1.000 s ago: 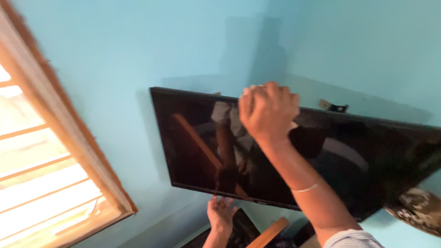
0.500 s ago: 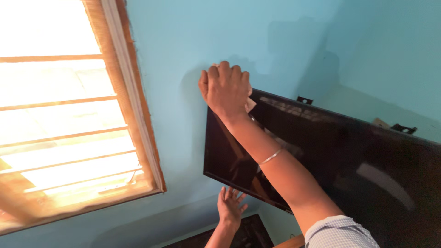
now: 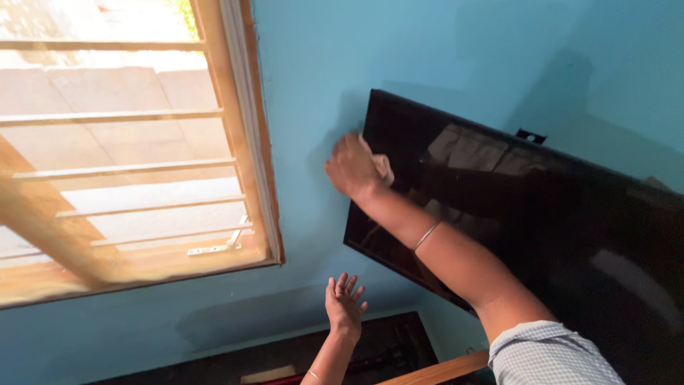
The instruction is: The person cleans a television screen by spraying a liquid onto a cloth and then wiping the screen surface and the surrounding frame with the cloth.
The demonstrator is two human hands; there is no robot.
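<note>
Blue wall [image 3: 442,50] spans the whole view behind both hands. Window [image 3: 121,150], wood-framed with horizontal bars, sits to the left of the right hand and above the left hand; its frame edge stands near the right hand's knuckles, not touching. Television [image 3: 541,214], a flat black glossy panel, hangs tilted on the wall, running from the right hand away to the right and downward; its near vertical edge lies directly under that hand. Right hand [image 3: 351,167] is closed around a small pale cloth [image 3: 383,168], pressing it against the screen's left edge about midway down; the cloth shows only as a bunch at the fingers, on the screen side of the hand. A thin bangle [image 3: 426,236] circles the forearm behind this hand, and a checked sleeve [image 3: 548,356] covers the upper arm lower right. Left hand [image 3: 344,305] is raised below the right hand, fingers spread wide, palm toward the wall, holding nothing and clear of the television's lower corner. A small black bracket [image 3: 531,135] shows above the screen's top edge, well right of the right hand.
</note>
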